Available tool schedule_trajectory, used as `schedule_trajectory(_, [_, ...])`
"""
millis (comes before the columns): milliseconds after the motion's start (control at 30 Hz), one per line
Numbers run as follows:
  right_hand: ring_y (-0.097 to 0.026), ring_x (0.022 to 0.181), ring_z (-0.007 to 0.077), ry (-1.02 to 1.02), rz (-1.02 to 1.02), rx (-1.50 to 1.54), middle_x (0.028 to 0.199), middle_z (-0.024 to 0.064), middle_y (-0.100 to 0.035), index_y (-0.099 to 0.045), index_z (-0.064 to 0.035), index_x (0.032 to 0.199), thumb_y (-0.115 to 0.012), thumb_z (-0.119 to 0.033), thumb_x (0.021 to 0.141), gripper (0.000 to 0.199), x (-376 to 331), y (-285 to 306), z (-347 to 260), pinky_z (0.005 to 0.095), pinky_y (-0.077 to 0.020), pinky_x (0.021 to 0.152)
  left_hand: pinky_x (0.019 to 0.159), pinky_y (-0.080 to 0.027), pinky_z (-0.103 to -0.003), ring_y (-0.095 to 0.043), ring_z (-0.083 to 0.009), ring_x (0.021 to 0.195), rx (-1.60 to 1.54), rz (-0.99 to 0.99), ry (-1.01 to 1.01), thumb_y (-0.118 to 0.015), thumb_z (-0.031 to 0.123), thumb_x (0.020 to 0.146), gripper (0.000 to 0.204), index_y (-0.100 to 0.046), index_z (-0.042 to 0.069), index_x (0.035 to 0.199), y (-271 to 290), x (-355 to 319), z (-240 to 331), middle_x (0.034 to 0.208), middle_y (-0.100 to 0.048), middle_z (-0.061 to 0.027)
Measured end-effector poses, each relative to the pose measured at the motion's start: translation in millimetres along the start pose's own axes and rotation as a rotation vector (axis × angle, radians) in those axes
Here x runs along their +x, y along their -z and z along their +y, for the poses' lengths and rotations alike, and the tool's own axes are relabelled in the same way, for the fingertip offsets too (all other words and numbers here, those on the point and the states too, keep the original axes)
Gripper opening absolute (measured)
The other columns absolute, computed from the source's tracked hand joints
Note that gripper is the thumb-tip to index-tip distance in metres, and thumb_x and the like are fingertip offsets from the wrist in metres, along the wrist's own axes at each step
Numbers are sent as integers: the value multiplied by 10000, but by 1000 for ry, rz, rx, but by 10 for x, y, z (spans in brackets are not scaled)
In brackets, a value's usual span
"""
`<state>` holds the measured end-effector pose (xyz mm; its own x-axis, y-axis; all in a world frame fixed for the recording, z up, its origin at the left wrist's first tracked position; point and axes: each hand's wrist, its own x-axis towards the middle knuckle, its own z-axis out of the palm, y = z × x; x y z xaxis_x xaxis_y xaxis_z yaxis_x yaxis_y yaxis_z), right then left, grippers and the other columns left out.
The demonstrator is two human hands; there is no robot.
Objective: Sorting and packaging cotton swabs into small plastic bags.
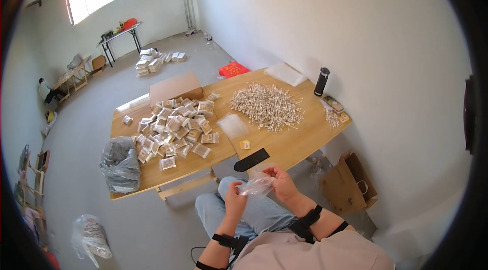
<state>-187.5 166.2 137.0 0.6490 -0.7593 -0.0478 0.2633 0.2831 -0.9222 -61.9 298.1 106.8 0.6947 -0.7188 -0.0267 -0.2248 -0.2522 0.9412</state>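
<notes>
So the person's wearing a pale pinkish-beige short-sleeved top, and light blue jeans show at the knees. Both forearms are bare. Each arm has black straps on it: the left hand (235, 200) side has a black band round the forearm with a small black block-like bit clipped to it, plus another black band lower down near the elbow. The right hand (282, 182) side has a black band just past the wrist, joined by a short strap to a chunkier black piece, and a thin black band further up. No gloves, rings or watch that I can make out
</notes>
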Motion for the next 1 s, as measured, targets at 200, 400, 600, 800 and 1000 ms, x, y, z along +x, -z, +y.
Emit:
schedule_trajectory(200, [-566,744,109,-297,-458,38,903,40,-586,-539,-44,1027,-654,-6,818,242,-121,-155,-164,245,-470,695,649,-469,-266,-567,-152,756,-717,178,267,-553,62,874,212,-523,49,1084,219,186,-174,904,-590,-54])
schedule_trajectory(400, [-534,705,104,191,-62,-830,896,24,-581,-502,-59,1055,-705,-63,800,326,153,61,248,248,-449,643,597,-422,-229,-522,-108,699,-757,-228,128,-542,45,824,348,-498,55,1169,189,-56,578,868,-560,-25])
schedule_trajectory(600, [-578,847,105,145,78,-22,953,27,-597,-502,-71,1076,-631,-5,841,276,366,177,-120,264,-487,754,593,-433,-310,-523,-140,665,351,213,-196,-663,37,765,359,-502,74,1084,-317,172,237,744,-530,-60])
schedule_trajectory(800, [-565,851,111,-81,-373,-320,916,51,-589,-462,-47,1089,-617,39,791,347,37,282,-204,249,-460,750,645,-457,-288,-535,-124,743,-773,356,39,-603,70,858,224,-528,86,1068,-528,712,-116,843,-564,-42])
schedule_trajectory(1000, [-529,772,95,236,136,-581,891,24,-536,-459,-46,1118,-590,29,825,330,493,1378,68,231,-453,676,676,-468,-302,-582,-181,791,-329,-129,-161,-597,21,790,330,-516,62,1108,-1171,72,682,847,-577,-70])
